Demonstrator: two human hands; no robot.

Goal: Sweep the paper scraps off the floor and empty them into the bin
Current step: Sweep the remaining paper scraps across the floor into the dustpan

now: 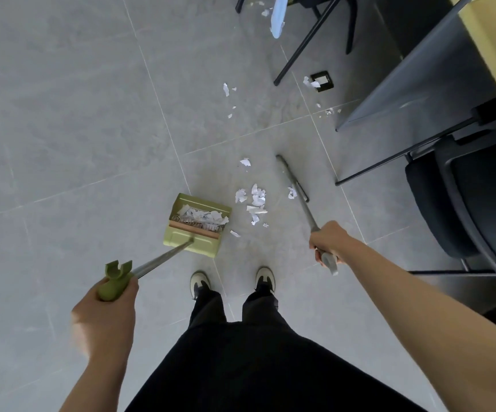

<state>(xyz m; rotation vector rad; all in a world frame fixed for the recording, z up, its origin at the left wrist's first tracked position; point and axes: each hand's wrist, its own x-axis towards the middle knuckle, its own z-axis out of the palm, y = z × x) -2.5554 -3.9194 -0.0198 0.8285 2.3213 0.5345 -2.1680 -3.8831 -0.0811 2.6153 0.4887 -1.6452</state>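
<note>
My left hand (108,307) grips the green handle end of a long-handled green dustpan (194,233). The pan stands on the grey floor ahead of my feet and holds white paper scraps. My right hand (327,242) grips the grey handle of a broom (293,182), whose thin head rests on the floor to the right of a small pile of scraps (255,200). One scrap (235,233) lies just right of the pan. More scraps (229,99) are scattered farther ahead and near a floor socket (321,81). No bin is in view.
A dark desk panel (413,81) and black chair (461,203) stand at the right. Black chair legs (309,40) and a pale blue object (278,16) are at the top. My shoes (200,282) stand just behind the pan. Open floor lies to the left.
</note>
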